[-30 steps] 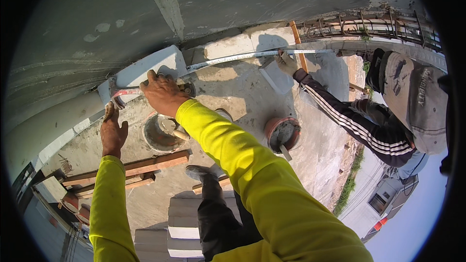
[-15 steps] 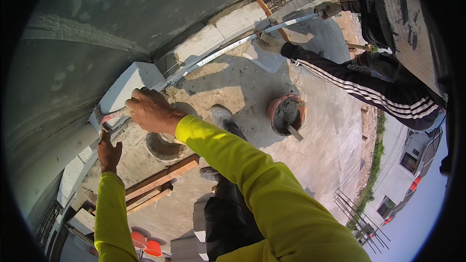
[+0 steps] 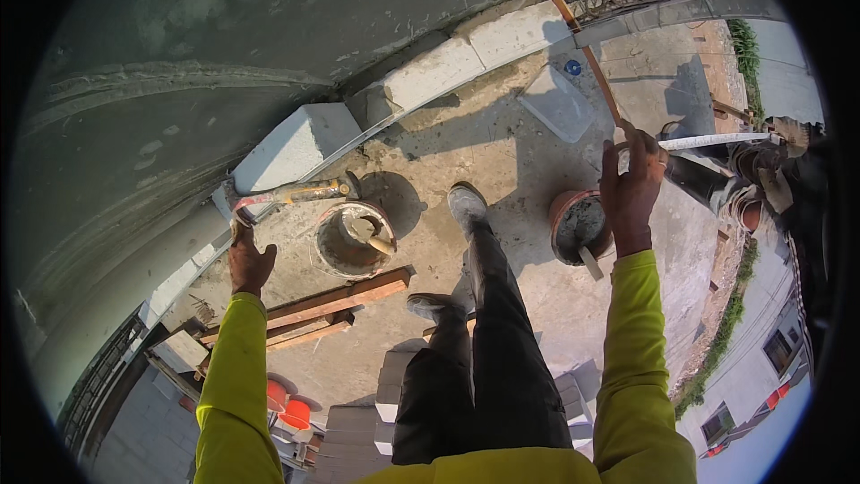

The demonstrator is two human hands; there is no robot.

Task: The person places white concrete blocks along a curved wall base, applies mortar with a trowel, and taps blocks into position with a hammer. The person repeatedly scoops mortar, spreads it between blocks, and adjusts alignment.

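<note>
My left hand (image 3: 249,262) is closed at the head end of a hammer (image 3: 300,193), beside a pale block (image 3: 300,145) against the dark wall. The hammer's orange-and-black handle points right, above a bucket of mortar (image 3: 336,262) with a trowel (image 3: 369,233) in it. My right hand (image 3: 634,188) reaches out to the right with fingers apart, by the near end of a thin wooden strip (image 3: 598,76). Just past it lies a white straightedge (image 3: 717,140), with a co-worker's gloved hand (image 3: 790,136) at its far end. Whether my right fingers touch strip or straightedge, I cannot tell.
Near my right hand stands a second mortar bucket (image 3: 573,231). Pale blocks (image 3: 439,72) line the wall's foot, with a plastic sheet-like tray (image 3: 557,106) nearby. Timber lengths (image 3: 331,305) lie left of my boots; red buckets (image 3: 294,414) and stacked grey blocks (image 3: 354,439) sit lower down.
My right hand has left the hammer and swung far to the right. The hammer stays with my left hand. The co-worker and the straightedge have shifted to the right edge.
</note>
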